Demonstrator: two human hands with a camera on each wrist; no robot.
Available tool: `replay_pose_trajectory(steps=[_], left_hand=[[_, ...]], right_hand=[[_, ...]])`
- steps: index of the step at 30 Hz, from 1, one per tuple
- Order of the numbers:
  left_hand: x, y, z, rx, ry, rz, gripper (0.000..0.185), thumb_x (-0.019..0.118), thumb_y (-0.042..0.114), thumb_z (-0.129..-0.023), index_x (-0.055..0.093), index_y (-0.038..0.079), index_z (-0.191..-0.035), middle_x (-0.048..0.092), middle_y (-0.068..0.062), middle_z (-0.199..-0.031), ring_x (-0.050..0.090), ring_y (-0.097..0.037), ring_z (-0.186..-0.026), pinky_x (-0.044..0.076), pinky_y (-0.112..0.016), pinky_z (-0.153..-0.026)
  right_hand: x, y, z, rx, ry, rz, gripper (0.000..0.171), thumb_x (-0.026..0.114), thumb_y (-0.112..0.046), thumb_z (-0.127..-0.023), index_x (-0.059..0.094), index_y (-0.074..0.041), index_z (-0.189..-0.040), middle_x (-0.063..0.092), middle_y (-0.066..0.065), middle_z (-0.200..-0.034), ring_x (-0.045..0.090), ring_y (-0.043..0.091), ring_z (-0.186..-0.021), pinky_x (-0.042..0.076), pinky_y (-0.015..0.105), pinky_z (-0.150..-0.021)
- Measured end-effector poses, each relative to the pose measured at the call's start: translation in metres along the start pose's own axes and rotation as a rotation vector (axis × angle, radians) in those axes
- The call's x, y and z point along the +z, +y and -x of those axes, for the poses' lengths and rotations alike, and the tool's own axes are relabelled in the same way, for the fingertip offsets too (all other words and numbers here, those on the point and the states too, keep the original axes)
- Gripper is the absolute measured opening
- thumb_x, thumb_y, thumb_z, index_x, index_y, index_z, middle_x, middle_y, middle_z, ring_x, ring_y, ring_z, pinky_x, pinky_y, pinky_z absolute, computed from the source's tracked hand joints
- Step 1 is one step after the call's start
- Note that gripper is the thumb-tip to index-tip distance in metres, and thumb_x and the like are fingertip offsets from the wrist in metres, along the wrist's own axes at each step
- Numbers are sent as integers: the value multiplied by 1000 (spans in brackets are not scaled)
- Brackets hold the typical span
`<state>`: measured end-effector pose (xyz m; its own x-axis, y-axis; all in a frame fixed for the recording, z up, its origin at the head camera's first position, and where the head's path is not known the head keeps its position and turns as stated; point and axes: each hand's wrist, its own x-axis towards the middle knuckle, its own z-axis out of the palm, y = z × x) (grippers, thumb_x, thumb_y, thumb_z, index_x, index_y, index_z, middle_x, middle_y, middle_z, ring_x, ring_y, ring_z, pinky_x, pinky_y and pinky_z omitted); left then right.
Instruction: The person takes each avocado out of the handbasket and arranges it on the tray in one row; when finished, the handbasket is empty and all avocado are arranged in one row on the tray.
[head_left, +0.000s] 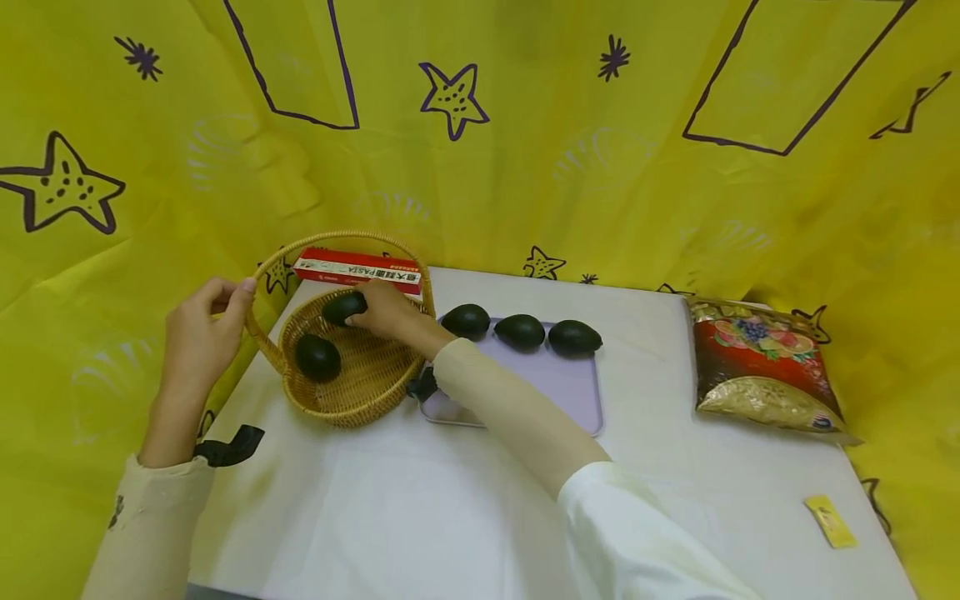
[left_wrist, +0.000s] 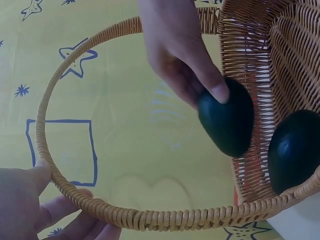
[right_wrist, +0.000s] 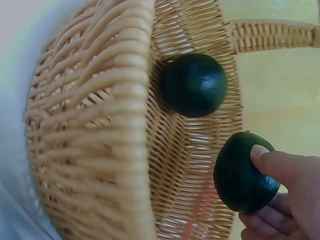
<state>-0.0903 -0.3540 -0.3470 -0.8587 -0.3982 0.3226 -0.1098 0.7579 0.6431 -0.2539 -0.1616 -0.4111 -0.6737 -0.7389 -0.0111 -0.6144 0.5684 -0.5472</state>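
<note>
My left hand (head_left: 202, 333) pinches the tall arched handle (head_left: 423, 265) of a round wicker basket (head_left: 367, 412) on its left side. Above the inside of the basket, my right hand (head_left: 388, 310) grips a dark green avocado (right_wrist: 246, 172) between thumb and fingers. A second avocado (head_left: 317, 358) lies in the basket at the left, resting against the wicker wall in the right wrist view. Right of the basket, three more avocados (head_left: 520, 332) sit in a row along the far edge of a pale lilac tray (head_left: 562, 387). The right forearm crosses over the tray and hides part of it.
Behind the basket lies a red and white pasta box (head_left: 356, 268). A red and gold bag (head_left: 761, 367) lies at the right of the white table (head_left: 420, 517), with a small yellow packet (head_left: 831, 522) nearer the front. A yellow patterned curtain (head_left: 510, 192) hangs around the back.
</note>
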Motion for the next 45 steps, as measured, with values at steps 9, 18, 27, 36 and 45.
replay_pose_trajectory(steps=[9,18,27,36,45], left_hand=[[1,0,1,2,12,-2,54,50,50,-110,69,-1,-110,72,-25,-110,56,-20,-97,39,-34,-82],[2,-1,1,5,9,1,53,50,48,-110,70,-1,-111,71,-25,-110,58,-25,-100,39,-34,-80],[0,0,0,-7,-1,1,53,52,50,-109,71,1,-113,67,-10,-102,52,-7,-92,39,-30,-78],[-3,-1,2,-24,-18,-5,55,50,51,-109,71,1,-115,66,-5,-101,50,-2,-89,39,-31,-79],[-1,0,1,-10,-16,-1,54,51,51,-109,71,1,-114,64,-4,-98,49,-1,-87,39,-30,-77]], right_hand=[[-20,10,25,-90,42,-3,57,72,-33,-103,55,-4,-150,62,11,-145,61,23,-126,50,31,-101],[-38,15,77,-126,50,25,69,72,-37,-102,45,-7,-159,51,12,-157,51,26,-143,46,35,-114],[-58,32,139,-149,108,-58,65,74,-34,-101,49,-10,-157,53,9,-155,52,24,-141,45,40,-116],[-66,72,182,-115,194,-100,61,77,-32,-100,55,-11,-153,58,6,-149,56,23,-138,46,44,-115],[-65,114,216,9,244,-156,61,79,-36,-97,59,-13,-149,62,6,-145,58,26,-135,46,48,-114]])
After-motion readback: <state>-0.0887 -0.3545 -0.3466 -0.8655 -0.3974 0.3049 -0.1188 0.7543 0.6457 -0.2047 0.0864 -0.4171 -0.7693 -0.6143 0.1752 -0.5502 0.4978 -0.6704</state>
